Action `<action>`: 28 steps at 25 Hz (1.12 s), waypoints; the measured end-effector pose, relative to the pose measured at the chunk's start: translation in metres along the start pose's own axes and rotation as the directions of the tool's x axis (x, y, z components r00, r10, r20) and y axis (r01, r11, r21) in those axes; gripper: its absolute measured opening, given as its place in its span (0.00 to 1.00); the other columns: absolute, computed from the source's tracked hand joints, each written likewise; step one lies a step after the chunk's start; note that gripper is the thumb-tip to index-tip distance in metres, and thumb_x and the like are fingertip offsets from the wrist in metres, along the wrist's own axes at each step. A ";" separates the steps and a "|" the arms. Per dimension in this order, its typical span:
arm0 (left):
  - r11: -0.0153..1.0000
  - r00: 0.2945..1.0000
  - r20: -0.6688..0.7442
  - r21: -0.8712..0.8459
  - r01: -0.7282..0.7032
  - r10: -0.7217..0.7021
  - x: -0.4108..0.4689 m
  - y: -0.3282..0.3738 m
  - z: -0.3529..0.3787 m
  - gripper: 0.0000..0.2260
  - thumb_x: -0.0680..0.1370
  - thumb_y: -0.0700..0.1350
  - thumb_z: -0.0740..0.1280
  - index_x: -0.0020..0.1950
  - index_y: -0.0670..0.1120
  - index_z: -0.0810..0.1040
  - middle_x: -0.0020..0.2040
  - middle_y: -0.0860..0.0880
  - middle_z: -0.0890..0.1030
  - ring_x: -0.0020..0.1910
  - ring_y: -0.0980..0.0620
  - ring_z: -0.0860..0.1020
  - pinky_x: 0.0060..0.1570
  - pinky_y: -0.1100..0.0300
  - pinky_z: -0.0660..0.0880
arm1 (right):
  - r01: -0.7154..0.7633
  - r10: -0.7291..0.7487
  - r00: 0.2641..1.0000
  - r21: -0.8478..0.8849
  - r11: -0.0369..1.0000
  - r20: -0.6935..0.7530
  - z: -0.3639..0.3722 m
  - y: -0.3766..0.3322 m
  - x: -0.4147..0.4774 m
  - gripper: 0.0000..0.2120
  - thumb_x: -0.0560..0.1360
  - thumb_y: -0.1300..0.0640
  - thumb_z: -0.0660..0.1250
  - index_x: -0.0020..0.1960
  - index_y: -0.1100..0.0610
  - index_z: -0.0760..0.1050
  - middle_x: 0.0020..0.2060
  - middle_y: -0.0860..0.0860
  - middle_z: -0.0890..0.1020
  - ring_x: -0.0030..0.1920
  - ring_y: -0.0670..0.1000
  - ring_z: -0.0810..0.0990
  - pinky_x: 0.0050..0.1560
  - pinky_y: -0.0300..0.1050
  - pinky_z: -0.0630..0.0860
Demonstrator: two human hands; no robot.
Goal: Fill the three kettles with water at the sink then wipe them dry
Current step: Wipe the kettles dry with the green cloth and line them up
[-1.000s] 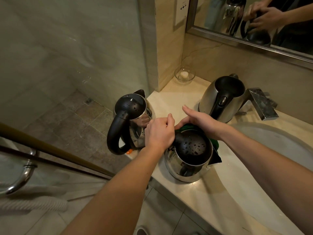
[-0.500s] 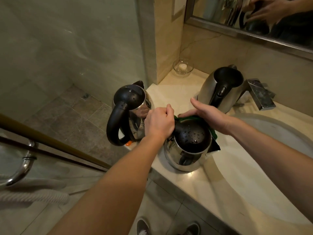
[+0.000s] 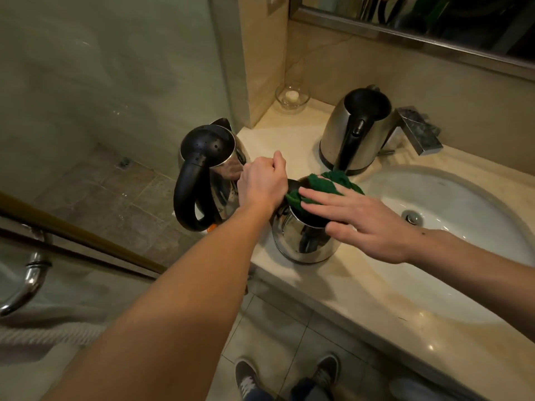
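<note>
Three steel kettles with black lids stand on the beige counter (image 3: 341, 287). The near kettle (image 3: 301, 241) sits by the counter's front edge. My left hand (image 3: 262, 183) grips its handle, which the fist hides. My right hand (image 3: 359, 218) lies flat with straight fingers on a green cloth (image 3: 324, 183), pressing it onto that kettle's lid. A second kettle (image 3: 208, 169) with a large black handle stands at the counter's left end. The third kettle (image 3: 356, 128) stands at the back beside the tap (image 3: 419, 134).
The white basin (image 3: 451, 204) is sunk into the counter on the right. A small glass bowl (image 3: 292, 96) sits in the back corner. A mirror (image 3: 419, 24) hangs above. A glass shower screen and a chrome rail (image 3: 31, 279) are to the left. My shoes show on the tiled floor below.
My right hand has moved from behind the near kettle onto its lid, bringing the green cloth on top. My left hand has kept its grip on the handle.
</note>
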State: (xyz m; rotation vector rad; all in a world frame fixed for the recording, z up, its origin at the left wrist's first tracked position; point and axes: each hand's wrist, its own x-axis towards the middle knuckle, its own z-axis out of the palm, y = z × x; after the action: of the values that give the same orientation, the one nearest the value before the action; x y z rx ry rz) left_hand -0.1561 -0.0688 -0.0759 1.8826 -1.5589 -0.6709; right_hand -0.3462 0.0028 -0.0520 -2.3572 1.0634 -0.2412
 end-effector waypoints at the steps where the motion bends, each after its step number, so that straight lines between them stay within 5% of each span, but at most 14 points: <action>1: 1.000 1.000 0.003 -0.005 0.002 -0.002 0.000 -0.001 0.000 0.26 0.83 0.55 0.53 0.26 0.47 0.68 0.34 0.42 0.77 0.40 0.38 0.78 0.43 0.47 0.74 | 0.015 -0.014 1.000 -0.041 0.999 0.014 0.001 0.003 -0.003 0.30 0.79 0.32 0.41 0.75 0.43 0.59 0.76 0.36 0.55 0.78 0.44 0.49 0.78 0.50 0.47; 8: 1.000 1.000 0.003 -0.012 -0.001 0.001 0.001 -0.001 0.001 0.26 0.82 0.55 0.53 0.26 0.47 0.68 0.33 0.43 0.76 0.40 0.38 0.78 0.42 0.48 0.73 | 0.112 -0.102 0.993 -0.270 0.956 0.051 0.002 0.013 -0.001 0.29 0.81 0.35 0.43 0.78 0.45 0.57 0.78 0.40 0.51 0.79 0.49 0.45 0.77 0.56 0.50; 11: 1.000 1.000 -0.002 -0.002 -0.002 0.002 0.000 0.000 0.001 0.26 0.83 0.54 0.53 0.26 0.47 0.68 0.34 0.42 0.77 0.40 0.38 0.78 0.41 0.48 0.72 | 0.068 -0.071 0.997 -0.120 0.990 -0.021 -0.001 0.011 0.007 0.28 0.81 0.37 0.44 0.76 0.46 0.61 0.77 0.40 0.55 0.78 0.42 0.48 0.77 0.49 0.47; 14: 1.000 1.000 -0.011 0.005 0.011 -0.011 0.000 0.001 0.000 0.25 0.82 0.54 0.53 0.27 0.47 0.68 0.36 0.41 0.78 0.41 0.38 0.78 0.41 0.48 0.72 | -0.114 0.134 0.986 0.177 0.977 -0.102 -0.010 0.010 0.022 0.27 0.78 0.37 0.47 0.72 0.45 0.68 0.75 0.41 0.63 0.75 0.40 0.58 0.75 0.47 0.55; 17: 1.000 1.000 -0.011 -0.001 0.024 -0.024 0.000 0.001 0.001 0.25 0.82 0.54 0.53 0.27 0.47 0.68 0.36 0.41 0.78 0.42 0.38 0.78 0.43 0.47 0.74 | -0.340 0.413 0.910 0.547 0.765 -0.013 -0.021 0.024 0.038 0.26 0.77 0.34 0.47 0.64 0.41 0.76 0.72 0.44 0.70 0.71 0.44 0.66 0.76 0.50 0.56; 20: 1.000 1.000 -0.010 -0.019 0.024 -0.025 -0.002 0.001 0.001 0.24 0.82 0.53 0.53 0.28 0.47 0.69 0.34 0.43 0.76 0.41 0.38 0.78 0.44 0.46 0.76 | -0.421 0.559 0.814 0.822 0.383 0.157 -0.022 0.040 0.035 0.31 0.78 0.32 0.46 0.64 0.47 0.79 0.68 0.49 0.74 0.70 0.51 0.68 0.76 0.56 0.55; 25: 0.999 0.999 -0.035 -0.022 0.025 -0.026 -0.003 0.000 0.003 0.24 0.83 0.52 0.53 0.28 0.47 0.68 0.33 0.44 0.74 0.40 0.40 0.77 0.41 0.49 0.74 | -0.324 0.650 0.730 0.945 0.054 0.213 0.018 0.047 0.007 0.35 0.77 0.30 0.45 0.72 0.49 0.69 0.75 0.50 0.67 0.76 0.55 0.58 0.76 0.63 0.47; 28: 0.999 0.996 -0.076 -0.004 0.037 -0.037 -0.006 0.001 0.004 0.24 0.83 0.51 0.53 0.32 0.43 0.72 0.35 0.45 0.75 0.40 0.44 0.73 0.40 0.53 0.68 | -0.087 0.714 0.680 0.985 -0.152 0.170 0.043 0.029 0.001 0.33 0.78 0.31 0.45 0.69 0.50 0.72 0.66 0.52 0.77 0.68 0.54 0.72 0.68 0.53 0.68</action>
State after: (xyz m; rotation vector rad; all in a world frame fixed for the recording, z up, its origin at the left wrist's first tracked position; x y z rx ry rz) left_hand -0.1606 -0.0630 -0.0780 1.9168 -1.4787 -0.6095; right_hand -0.3479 0.0033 -0.1041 -0.4428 1.1750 -0.9712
